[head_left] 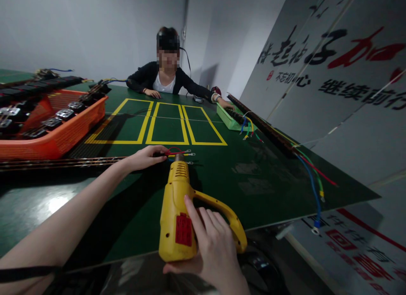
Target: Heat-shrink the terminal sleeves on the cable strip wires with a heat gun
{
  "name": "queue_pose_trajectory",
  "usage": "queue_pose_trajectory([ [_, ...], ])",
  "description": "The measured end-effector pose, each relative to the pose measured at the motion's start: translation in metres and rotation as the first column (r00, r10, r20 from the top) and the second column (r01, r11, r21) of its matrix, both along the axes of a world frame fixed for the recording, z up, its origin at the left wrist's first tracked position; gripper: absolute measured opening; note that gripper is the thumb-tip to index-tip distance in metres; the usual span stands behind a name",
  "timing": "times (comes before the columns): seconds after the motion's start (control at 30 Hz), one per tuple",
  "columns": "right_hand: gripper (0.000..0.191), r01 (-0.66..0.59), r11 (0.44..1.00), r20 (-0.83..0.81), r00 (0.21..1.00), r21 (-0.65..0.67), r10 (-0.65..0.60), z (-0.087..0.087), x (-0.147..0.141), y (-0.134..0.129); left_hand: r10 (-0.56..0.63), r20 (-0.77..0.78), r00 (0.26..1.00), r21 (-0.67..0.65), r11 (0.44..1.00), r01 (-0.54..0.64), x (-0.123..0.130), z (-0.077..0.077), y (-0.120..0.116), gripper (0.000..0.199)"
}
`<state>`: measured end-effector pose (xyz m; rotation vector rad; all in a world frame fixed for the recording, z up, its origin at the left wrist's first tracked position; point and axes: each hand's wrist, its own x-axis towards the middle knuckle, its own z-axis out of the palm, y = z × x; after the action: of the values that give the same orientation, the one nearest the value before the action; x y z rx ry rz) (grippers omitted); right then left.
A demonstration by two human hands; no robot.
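My right hand (212, 240) is wrapped round the body of a yellow heat gun (177, 202), its thumb underneath and fingers along the side. The gun's metal nozzle (179, 157) points away from me, right by a few wires (174, 153) in red, yellow and blue that end in metal ring lugs. My left hand (147, 156) is closed on these wires just behind their lugged ends. From that hand, a long dark strip (63, 163) of wiring runs off to the left along the green table (215, 176). The fingertips and part of the wires are hidden behind each other.
An orange basket (76, 128) of black metal-topped parts stands at left. Yellow taped rectangles (166, 143) mark the table. Across it sits a person (166, 81), one hand in a green basket (234, 125). A long wired strip (269, 132) lies along the right edge, wires hanging over.
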<state>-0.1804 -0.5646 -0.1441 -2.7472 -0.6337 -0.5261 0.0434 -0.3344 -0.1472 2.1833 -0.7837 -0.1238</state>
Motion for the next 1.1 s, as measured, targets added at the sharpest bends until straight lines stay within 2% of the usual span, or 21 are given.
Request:
queue_pose_trajectory([
  [0.07,0.113,-0.018,1.0,0.025,1.0,0.005,0.018,-0.003,0.0,0.011,-0.006,-0.006,1.0,-0.009,1.0,0.006,-0.003,0.003,-0.002,0.044],
  [0.23,0.108,-0.062,0.998,0.076,0.995,-0.009,0.062,-0.008,0.001,0.025,0.066,0.005,0.998,0.087,0.994,-0.066,-0.007,0.007,-0.003,0.045],
  [0.33,0.105,-0.071,0.997,0.061,0.996,-0.008,0.072,-0.006,0.001,0.022,0.117,0.032,0.993,0.149,0.981,-0.121,-0.008,0.007,-0.004,0.047],
  [0.47,0.106,-0.095,0.995,0.043,0.994,-0.023,0.096,0.0,0.003,0.011,0.189,0.183,0.965,0.266,0.935,-0.234,-0.009,0.005,-0.008,0.048],
  [0.83,0.112,0.023,0.999,0.091,0.996,-0.03,-0.02,0.0,0.011,-0.026,0.133,0.292,0.947,0.378,0.894,-0.242,-0.01,0.001,-0.011,0.048],
  [1.1,0.112,0.064,0.998,0.107,0.992,-0.028,-0.061,-0.003,0.008,-0.019,0.126,0.353,0.927,0.393,0.879,-0.269,-0.012,-0.001,-0.015,0.048],
])
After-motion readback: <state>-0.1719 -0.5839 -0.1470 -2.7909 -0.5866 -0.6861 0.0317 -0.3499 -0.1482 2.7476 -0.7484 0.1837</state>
